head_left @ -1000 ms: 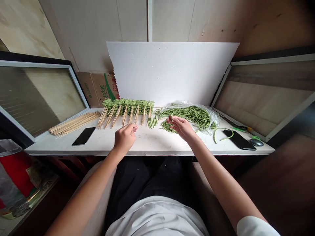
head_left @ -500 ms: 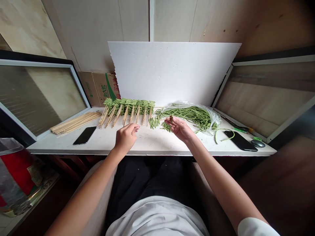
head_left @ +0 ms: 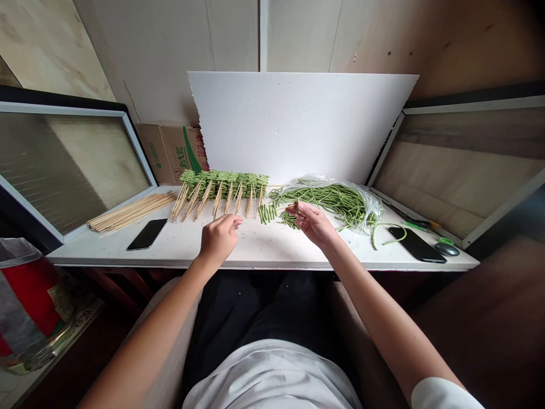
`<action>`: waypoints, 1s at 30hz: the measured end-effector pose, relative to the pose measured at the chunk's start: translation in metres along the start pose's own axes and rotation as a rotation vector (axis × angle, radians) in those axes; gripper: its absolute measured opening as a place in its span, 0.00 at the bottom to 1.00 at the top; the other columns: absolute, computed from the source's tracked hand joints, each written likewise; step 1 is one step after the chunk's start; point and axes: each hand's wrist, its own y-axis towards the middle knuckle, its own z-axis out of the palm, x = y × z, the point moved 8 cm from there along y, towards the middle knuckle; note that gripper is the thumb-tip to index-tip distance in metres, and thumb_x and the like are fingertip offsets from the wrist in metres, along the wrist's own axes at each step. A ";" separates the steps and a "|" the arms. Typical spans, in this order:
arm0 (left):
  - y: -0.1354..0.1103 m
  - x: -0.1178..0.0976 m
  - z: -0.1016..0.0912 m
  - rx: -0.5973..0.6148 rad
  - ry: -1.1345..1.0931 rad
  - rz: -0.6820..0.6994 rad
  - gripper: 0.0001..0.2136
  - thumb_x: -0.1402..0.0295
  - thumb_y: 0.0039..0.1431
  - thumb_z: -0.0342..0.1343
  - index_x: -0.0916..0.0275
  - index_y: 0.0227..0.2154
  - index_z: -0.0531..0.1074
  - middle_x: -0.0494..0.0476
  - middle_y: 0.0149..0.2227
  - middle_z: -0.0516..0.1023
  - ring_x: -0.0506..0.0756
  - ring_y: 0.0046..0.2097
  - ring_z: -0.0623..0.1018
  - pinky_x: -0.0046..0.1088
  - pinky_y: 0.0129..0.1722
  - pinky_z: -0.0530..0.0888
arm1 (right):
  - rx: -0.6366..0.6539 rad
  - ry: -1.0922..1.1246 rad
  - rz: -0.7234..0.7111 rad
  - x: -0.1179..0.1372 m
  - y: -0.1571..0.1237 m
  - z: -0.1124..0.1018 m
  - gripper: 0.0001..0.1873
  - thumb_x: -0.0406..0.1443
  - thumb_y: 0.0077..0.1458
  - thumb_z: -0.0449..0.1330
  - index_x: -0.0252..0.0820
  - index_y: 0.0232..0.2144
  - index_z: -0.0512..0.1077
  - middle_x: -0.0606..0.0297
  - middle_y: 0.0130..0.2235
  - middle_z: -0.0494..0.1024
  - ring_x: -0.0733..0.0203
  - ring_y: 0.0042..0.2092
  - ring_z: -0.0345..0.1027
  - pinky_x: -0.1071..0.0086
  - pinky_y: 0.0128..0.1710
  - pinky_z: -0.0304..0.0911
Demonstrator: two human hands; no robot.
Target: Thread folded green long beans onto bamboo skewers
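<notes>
Two hands meet across the table (head_left: 272,251) in the head view; the left hand (head_left: 219,236) pinches a thin skewer (head_left: 251,216), its long axis running right and slightly far; threaded bean pieces (head_left: 267,213) sit between the hands; the right hand (head_left: 314,223) grips a loose bean piece (head_left: 297,206) at the skewer's right end.

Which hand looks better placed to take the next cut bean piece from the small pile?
Probably the right hand: it is close beside the small pile, though it already pinches a bean piece. The left hand sits farther off, beyond the threaded pieces, holding one end of the skewer.
</notes>
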 end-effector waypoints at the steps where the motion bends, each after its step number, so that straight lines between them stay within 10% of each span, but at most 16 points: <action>1: 0.000 0.000 0.000 -0.005 0.000 0.005 0.16 0.84 0.57 0.51 0.60 0.36 0.79 0.52 0.34 0.86 0.55 0.37 0.85 0.27 0.35 0.76 | -0.004 0.000 -0.006 0.000 0.000 0.001 0.16 0.47 0.49 0.77 0.49 0.37 0.85 0.61 0.46 0.86 0.49 0.58 0.76 0.72 0.31 0.66; 30: -0.004 -0.006 0.005 -0.026 -0.043 0.062 0.18 0.88 0.52 0.49 0.61 0.36 0.77 0.54 0.33 0.85 0.56 0.36 0.85 0.27 0.34 0.77 | -0.227 -0.023 -0.139 -0.001 -0.005 0.003 0.17 0.50 0.47 0.76 0.46 0.31 0.81 0.63 0.37 0.77 0.58 0.43 0.70 0.69 0.33 0.62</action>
